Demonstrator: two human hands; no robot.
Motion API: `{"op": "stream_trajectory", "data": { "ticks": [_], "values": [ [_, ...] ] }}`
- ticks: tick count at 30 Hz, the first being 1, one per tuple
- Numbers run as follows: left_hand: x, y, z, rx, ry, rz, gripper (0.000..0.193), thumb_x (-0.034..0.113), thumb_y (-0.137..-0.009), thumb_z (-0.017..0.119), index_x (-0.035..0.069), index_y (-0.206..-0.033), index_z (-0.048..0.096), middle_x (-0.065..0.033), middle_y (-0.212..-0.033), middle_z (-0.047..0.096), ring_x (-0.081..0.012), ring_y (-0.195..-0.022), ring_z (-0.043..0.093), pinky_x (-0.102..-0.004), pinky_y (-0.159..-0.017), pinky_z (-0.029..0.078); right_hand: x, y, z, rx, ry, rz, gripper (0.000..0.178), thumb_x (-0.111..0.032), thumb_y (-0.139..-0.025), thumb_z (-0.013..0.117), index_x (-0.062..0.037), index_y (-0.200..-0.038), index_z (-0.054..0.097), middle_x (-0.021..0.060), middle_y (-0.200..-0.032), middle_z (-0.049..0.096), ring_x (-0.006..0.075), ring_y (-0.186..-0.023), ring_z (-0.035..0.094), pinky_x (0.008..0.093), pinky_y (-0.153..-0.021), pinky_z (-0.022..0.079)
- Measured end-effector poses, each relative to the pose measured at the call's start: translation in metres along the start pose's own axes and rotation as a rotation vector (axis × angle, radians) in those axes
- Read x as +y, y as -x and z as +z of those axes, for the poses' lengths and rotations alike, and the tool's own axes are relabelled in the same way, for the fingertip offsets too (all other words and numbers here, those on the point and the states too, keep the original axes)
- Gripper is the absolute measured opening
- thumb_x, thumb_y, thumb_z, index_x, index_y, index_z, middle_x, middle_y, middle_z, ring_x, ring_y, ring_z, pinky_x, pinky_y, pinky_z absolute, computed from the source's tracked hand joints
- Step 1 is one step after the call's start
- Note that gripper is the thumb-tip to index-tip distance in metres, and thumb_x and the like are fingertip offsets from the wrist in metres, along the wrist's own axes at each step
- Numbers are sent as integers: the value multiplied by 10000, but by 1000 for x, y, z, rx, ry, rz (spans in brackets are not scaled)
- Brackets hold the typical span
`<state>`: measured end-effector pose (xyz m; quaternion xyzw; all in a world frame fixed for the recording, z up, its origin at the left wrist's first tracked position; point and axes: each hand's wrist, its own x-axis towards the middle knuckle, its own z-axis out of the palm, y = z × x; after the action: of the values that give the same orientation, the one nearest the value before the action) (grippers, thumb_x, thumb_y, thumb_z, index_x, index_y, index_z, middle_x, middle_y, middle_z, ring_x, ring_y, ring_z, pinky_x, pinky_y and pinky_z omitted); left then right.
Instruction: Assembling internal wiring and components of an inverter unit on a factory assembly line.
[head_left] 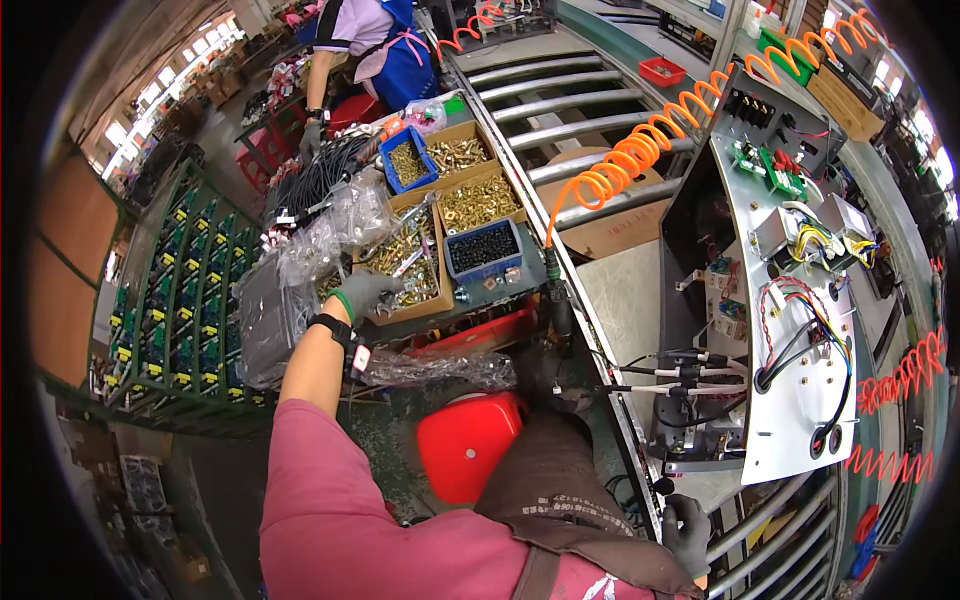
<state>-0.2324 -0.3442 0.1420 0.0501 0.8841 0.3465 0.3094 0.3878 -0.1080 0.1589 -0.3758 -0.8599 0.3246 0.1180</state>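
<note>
My left hand (368, 291), in a grey glove, reaches into the near cardboard box of bolts (418, 286). Its fingers are bent down among the metal parts; whatever they grip is hidden. Right beside these fingers, a wrench (408, 262) lies across the bolts. At the lower right my right hand (687, 533), also gloved, is by the conveyor's edge rail (645, 495). Its fingers are loosely bent and apart, with nothing visible in them. To the right on the conveyor stands an opened metal cabinet (745, 300) with wiring, cables and green circuit boards.
Beyond my left hand are more hardware boxes (480, 205) and blue bins (483, 252). A red stool (468, 445) stands near my legs. An orange coiled hose (635, 155) hangs over the rollers. A co-worker (375, 50) stands behind the bench. A green rack (180, 290) holds circuit boards.
</note>
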Motion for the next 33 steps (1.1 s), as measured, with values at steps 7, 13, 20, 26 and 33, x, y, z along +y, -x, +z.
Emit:
{"op": "stream_trajectory", "data": {
  "ticks": [7,13,20,26,33],
  "values": [
    [-2,36,4,-24,411,-175,200,282,-860,713,109,-777,657,33,-643,582,-62,-461,445,-264,-407,325,-13,-5,0,-59,11,-75,168,-39,-840,633,-35,-1007,648,155,-843,663,304,-724,666,396,-666,519],
    [-4,116,12,151,37,210,321,173,-785,766,-14,-1024,662,-10,-664,602,-106,-566,548,-263,-517,428,-12,-3,1,-44,-17,-120,155,-35,-849,619,-29,-1001,648,149,-859,666,293,-725,662,378,-675,523],
    [28,217,78,45,-7,559,616,219,-773,777,30,-1303,526,-64,-740,650,-134,-636,601,-280,-615,490,-40,-23,5,-135,-215,-154,163,-66,-896,627,-11,-1046,659,140,-891,677,254,-795,668,335,-724,522],
    [80,251,147,-415,-144,804,635,268,-782,794,63,-1311,507,-48,-804,672,-119,-698,628,-272,-666,509,-81,-46,7,-12,-150,-410,464,-111,-869,653,-81,-1316,534,149,-904,641,318,-755,626,414,-667,497],
    [114,292,239,-1099,44,377,446,173,-869,716,21,-1251,543,-77,-1000,656,-137,-845,653,-287,-701,528,-73,-30,7,145,63,-343,376,-137,-825,669,-105,-1188,576,114,-795,592,307,-721,604,421,-612,474]
  ]
}}
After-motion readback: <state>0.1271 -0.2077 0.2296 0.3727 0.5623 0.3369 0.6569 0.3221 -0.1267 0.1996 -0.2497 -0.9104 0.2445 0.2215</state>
